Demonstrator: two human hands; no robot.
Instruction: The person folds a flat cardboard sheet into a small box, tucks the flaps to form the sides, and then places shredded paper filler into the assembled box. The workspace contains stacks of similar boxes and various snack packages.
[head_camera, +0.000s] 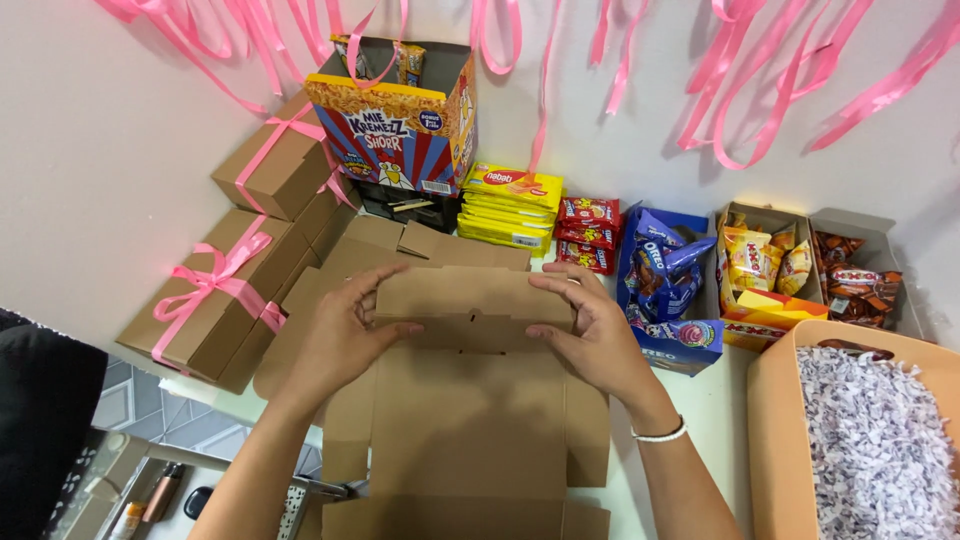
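Note:
A flat brown cardboard box blank (470, 410) lies unfolded on the white table in front of me. My left hand (345, 325) grips the left end of its far flap, fingers over the top edge and thumb pressing the fold. My right hand (590, 330) holds the right end of the same flap the same way, a white bracelet on its wrist. The flap is bent up along its crease. More flat box blanks (400, 245) lie stacked underneath and behind.
Closed brown boxes tied with pink ribbon (215, 290) are stacked at left. Behind stand a colourful snack carton (395, 125), yellow packets (510, 205), red packets (588, 232), a blue box of biscuit packs (665, 280), and snack boxes (770, 270). A bin of shredded paper (870, 440) sits at right. Pink ribbons (760, 70) hang on the wall.

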